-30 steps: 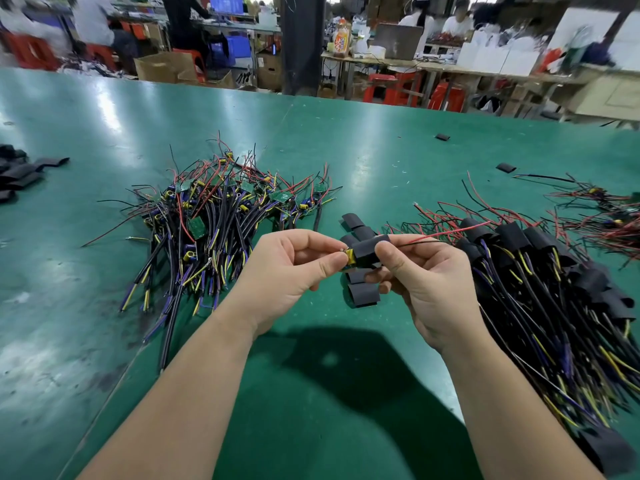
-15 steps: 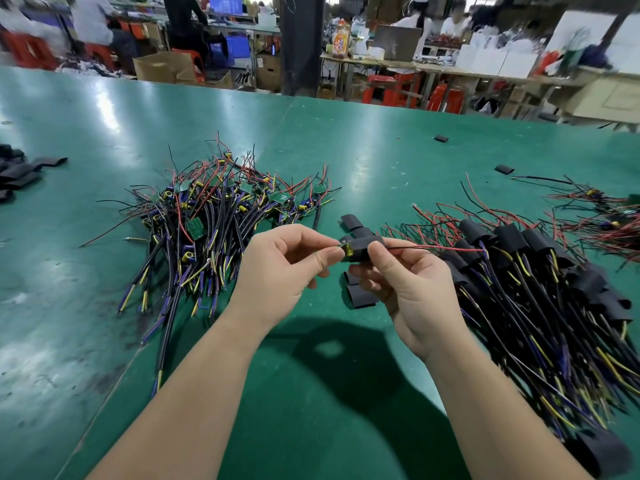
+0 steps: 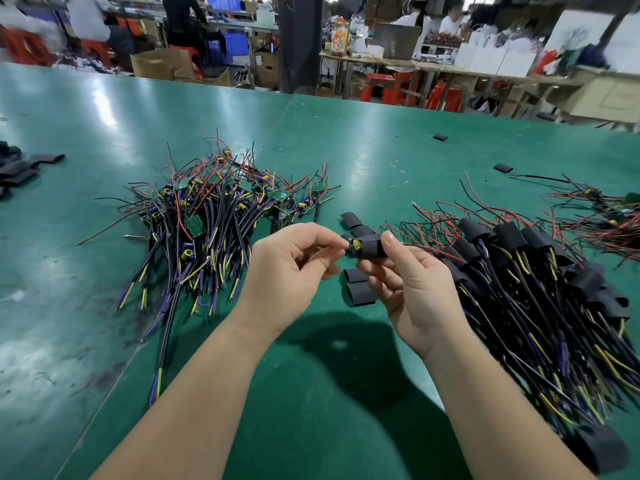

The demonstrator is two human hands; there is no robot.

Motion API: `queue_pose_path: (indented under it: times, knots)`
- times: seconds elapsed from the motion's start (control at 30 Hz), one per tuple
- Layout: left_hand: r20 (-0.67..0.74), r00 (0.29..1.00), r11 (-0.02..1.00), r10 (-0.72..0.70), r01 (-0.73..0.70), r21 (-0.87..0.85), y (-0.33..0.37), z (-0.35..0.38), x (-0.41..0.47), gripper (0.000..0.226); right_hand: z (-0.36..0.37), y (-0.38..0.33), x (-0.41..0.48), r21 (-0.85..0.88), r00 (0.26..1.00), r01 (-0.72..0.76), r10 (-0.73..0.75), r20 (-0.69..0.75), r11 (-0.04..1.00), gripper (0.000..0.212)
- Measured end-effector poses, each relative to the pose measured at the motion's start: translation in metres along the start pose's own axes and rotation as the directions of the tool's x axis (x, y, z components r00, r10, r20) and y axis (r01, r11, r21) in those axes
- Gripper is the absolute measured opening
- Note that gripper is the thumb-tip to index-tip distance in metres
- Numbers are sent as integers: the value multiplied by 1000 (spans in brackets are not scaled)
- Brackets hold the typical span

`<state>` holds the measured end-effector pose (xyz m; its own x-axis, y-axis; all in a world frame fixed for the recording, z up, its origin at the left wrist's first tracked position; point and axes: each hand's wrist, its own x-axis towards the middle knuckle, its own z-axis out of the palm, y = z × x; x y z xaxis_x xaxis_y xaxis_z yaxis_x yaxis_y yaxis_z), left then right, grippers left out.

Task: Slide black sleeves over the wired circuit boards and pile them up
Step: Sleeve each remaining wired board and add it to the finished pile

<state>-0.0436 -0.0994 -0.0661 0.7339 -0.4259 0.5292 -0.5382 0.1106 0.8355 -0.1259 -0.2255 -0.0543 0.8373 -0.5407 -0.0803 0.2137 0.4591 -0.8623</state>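
Since half a second ago, the fingertips of my left hand have drawn back a little from the mouth of the short black tube sleeve, and more of the small wired circuit board, with its yellow part, shows there now. My left thumb and forefinger pinch the end of this board that sticks out; the other fingers are curled. My right hand grasps the sleeve between thumb and fingers, at the centre of the frame, above the table. The board is mostly inside the sleeve, and its thin red wire comes out on the right side.

Just below my hands, some loose empty black sleeves lie on the glossy green table. At the centre left lies the tangled pile of bare boards with black, red, yellow and purple wires. At the right, near my right wrist, lies the pile of boards already wearing sleeves. More flat black sleeves lie at the left edge, and another wire bundle at the right edge.
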Motion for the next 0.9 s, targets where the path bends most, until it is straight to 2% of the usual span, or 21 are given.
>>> queue_pose_path:
  times: [0.07,0.17,0.3,0.43,0.57,0.7,0.8,0.9]
  knots:
    - [-8,1000,999,23,-22,33,0,0,-1,26,0,0,0,5,1000,-2,2,-3,1000,25]
    - [0,991,981,134,-133,143,0,-3,-2,18,0,0,0,5,1000,0,0,-5,1000,28]
    - [81,939,871,335,-341,354,0,-8,0,11,0,0,0,-31,1000,24,-24,10,999,27]
    - [116,919,793,376,-384,473,3,-10,-1,10,-1,2,-2,-134,996,84,-79,42,987,22]
    - [113,928,837,356,-370,402,4,-9,-1,10,-2,6,-3,-184,993,112,-106,44,977,16]
    - [50,957,923,287,-290,253,6,-3,-2,9,-2,3,0,-113,998,56,-53,32,992,25]
    - [50,966,942,254,-259,211,5,-1,-1,10,-4,1,0,-41,998,55,-54,33,998,18]
    - [28,975,959,221,-222,174,4,-2,-2,10,-3,0,-1,-12,998,31,-30,61,999,20]
